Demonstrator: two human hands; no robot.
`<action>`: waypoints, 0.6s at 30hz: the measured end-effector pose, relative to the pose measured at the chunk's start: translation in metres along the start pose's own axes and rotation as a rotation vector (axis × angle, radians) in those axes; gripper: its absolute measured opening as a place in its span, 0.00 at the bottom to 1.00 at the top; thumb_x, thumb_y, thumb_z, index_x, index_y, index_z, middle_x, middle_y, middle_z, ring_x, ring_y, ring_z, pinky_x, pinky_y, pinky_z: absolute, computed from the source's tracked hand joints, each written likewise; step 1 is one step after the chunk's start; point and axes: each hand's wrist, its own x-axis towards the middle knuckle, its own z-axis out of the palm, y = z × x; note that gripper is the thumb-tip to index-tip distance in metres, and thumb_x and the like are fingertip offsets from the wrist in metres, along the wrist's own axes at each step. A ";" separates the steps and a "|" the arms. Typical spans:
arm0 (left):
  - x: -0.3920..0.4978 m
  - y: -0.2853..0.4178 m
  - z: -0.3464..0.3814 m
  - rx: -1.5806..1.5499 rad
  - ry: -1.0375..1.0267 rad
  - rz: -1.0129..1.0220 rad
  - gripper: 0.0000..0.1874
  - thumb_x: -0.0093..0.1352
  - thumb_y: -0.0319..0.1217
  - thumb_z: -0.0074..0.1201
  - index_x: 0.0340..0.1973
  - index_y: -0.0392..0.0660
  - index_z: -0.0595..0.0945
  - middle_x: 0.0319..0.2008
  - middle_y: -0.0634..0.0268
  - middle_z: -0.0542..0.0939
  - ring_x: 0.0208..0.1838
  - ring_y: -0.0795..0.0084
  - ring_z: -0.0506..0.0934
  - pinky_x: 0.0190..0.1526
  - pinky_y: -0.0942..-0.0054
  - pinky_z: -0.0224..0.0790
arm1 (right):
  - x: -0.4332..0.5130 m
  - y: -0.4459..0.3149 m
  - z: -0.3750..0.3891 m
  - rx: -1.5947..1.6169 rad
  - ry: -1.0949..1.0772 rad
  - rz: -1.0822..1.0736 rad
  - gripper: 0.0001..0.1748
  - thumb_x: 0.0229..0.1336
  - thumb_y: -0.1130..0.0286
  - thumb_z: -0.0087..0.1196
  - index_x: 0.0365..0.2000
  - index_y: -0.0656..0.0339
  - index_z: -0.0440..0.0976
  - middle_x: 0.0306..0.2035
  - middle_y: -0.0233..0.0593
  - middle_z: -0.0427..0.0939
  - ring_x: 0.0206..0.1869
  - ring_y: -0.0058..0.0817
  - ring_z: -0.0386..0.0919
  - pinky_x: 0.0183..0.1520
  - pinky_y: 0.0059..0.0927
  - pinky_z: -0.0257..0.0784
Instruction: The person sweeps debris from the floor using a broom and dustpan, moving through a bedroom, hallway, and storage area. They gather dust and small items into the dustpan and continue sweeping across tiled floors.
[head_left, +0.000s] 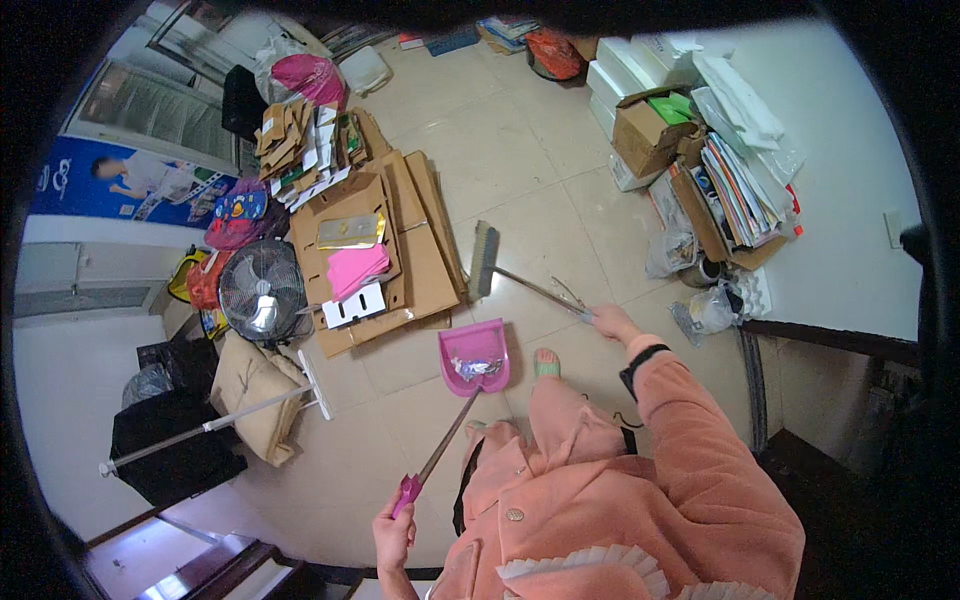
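Note:
My left hand (394, 531) grips the pink handle of a long-handled dustpan. The pink dustpan pan (472, 346) rests on the tiles in front of my feet, with a small heap of litter (478, 368) in it, some of it shiny. In my right hand (615, 324) is the metal stick of a broom. The broom head (484, 260), with pale and grey bristles, touches the floor beyond the pan, close beside the stacked cardboard. A thin curved strand (568, 292) shows by the broom stick.
Flattened cardboard (427, 266) lies stacked at the left, with pink sheets (358, 270) on it. Further left are a floor fan (262, 291), a folded beige mat (255, 397) and a white squeegee (259, 405). Boxes of papers (739, 195) line the right wall, near plastic bags (709, 311).

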 end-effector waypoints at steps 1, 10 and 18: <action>0.002 0.010 0.004 0.028 -0.010 0.019 0.24 0.65 0.27 0.48 0.57 0.37 0.67 0.11 0.76 0.64 0.10 0.87 0.59 0.11 0.84 0.49 | -0.006 0.018 -0.004 0.035 0.027 -0.048 0.18 0.53 0.55 0.44 0.29 0.60 0.74 0.22 0.47 0.76 0.32 0.45 0.76 0.35 0.43 0.68; 0.028 0.108 0.020 0.015 -0.013 0.069 0.23 0.65 0.25 0.47 0.56 0.32 0.67 0.10 0.76 0.63 0.09 0.88 0.58 0.10 0.85 0.46 | -0.103 0.114 -0.055 0.134 0.159 0.112 0.19 0.57 0.62 0.44 0.47 0.59 0.70 0.37 0.54 0.76 0.40 0.49 0.75 0.44 0.43 0.68; 0.096 0.153 0.001 -0.073 -0.055 0.047 0.22 0.65 0.26 0.47 0.55 0.34 0.68 0.09 0.77 0.62 0.08 0.88 0.56 0.08 0.86 0.43 | -0.023 0.010 -0.061 0.230 0.357 -0.123 0.20 0.57 0.62 0.45 0.50 0.54 0.68 0.40 0.52 0.75 0.43 0.49 0.73 0.46 0.42 0.68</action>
